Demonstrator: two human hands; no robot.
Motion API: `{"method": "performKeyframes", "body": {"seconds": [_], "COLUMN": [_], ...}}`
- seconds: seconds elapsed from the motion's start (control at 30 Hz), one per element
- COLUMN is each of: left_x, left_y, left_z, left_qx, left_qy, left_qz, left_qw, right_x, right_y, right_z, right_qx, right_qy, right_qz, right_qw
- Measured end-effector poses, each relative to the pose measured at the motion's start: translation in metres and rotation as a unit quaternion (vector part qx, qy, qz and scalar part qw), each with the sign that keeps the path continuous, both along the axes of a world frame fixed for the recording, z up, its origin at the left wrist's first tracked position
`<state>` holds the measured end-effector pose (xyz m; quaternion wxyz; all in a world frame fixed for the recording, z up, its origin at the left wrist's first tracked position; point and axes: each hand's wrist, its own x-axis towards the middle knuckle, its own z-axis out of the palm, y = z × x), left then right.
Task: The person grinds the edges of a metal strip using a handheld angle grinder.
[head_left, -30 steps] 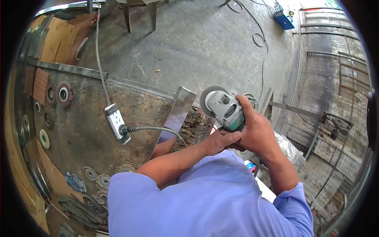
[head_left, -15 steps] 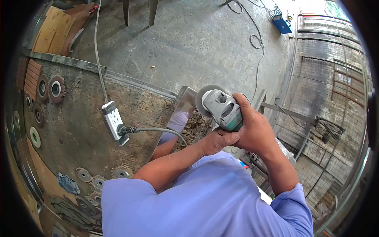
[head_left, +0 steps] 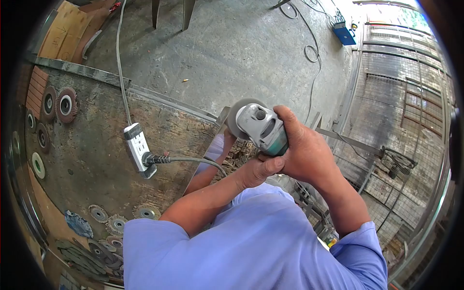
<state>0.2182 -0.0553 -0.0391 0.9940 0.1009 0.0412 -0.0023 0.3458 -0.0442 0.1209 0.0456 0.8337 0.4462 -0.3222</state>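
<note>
An angle grinder [head_left: 262,126] with a grey head and a green body is held in both hands, in front of my chest. My right hand [head_left: 309,152] wraps round its body from the right, thumb along the top side. My left hand [head_left: 261,170] closes on the lower end of the body, its fingers mostly hidden beneath. The round grey disc [head_left: 235,116] points left and overlaps the end of a shiny metal piece [head_left: 212,153] in this view. That mirror-like piece lies along the edge of the worn wooden table [head_left: 111,179] and reflects my sleeve and arm.
A power strip [head_left: 139,149] with a plugged-in cable [head_left: 193,159] lies on the table. Several grinding discs [head_left: 66,105] are spread at the left, and a blue rag [head_left: 79,224] lies nearby. A blue box [head_left: 344,34] with cables stands on the floor. Wire mesh panels [head_left: 406,111] line the right.
The grinder and both hands have shifted slightly left and up, with the disc further over the end of the metal piece. Both hands keep their hold.
</note>
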Motion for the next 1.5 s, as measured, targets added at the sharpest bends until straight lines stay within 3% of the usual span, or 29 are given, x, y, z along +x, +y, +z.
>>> {"method": "performKeyframes", "body": {"seconds": [0.13,0.4,0.73,0.93,1.1,1.3,1.5], "left_x": [-0.001,-0.003,0.002,0.004,0.005,0.005,0.002], "left_y": [0.001,0.008,-0.011,-0.019,-0.011,0.001,0.015], "left_z": [0.008,0.005,0.006,0.013,0.012,0.002,0.020], "left_qx": [0.045,0.001,-0.049,-0.088,0.026,-0.027,-0.064], "left_qy": [-0.006,-0.008,-0.036,-0.041,-0.036,-0.053,-0.015], "left_qz": [-0.038,-0.028,-0.028,-0.108,-0.035,-0.084,0.035], "left_qw": [0.998,1.000,0.998,0.989,0.998,0.995,0.997], "right_x": [-0.002,-0.006,-0.009,-0.012,-0.015,-0.010,-0.009], "right_y": [-0.014,0.004,0.003,-0.024,-0.023,0.000,0.023], "right_z": [0.002,0.004,0.020,0.015,0.019,0.014,0.014], "right_qx": [-0.001,-0.027,-0.079,-0.087,-0.006,-0.025,-0.041], "right_qy": [-0.007,-0.036,-0.009,-0.053,-0.021,-0.030,-0.031], "right_qz": [-0.028,0.009,-0.033,-0.054,-0.074,-0.021,0.019], "right_qw": [1.000,0.999,0.996,0.993,0.997,0.999,0.999]}}
